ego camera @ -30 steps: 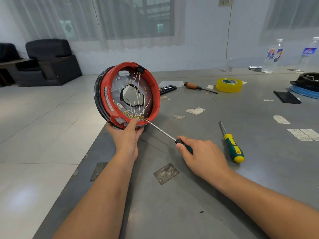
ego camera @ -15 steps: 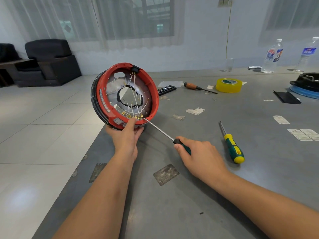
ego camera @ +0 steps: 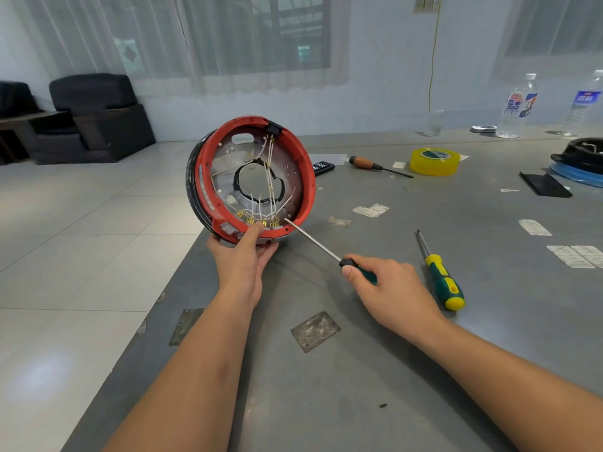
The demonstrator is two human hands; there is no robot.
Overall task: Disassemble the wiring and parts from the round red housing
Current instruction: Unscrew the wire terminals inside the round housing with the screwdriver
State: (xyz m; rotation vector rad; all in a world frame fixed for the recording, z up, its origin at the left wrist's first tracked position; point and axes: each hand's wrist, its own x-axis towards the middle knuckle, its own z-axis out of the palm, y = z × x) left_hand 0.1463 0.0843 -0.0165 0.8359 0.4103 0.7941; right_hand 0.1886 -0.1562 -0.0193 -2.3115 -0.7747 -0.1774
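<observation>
Left hand grips the tilted red housing at the table edge, right hand wrapped round the screwdriver, tip apparently at the brass terminals; slip could snap wires.

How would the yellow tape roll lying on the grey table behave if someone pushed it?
The yellow tape roll lies flat on its side, so it would probably slide across the grey table, not roll. It looks light and hollow, so it should shift easily. Stood on edge, it would likely roll.
</observation>
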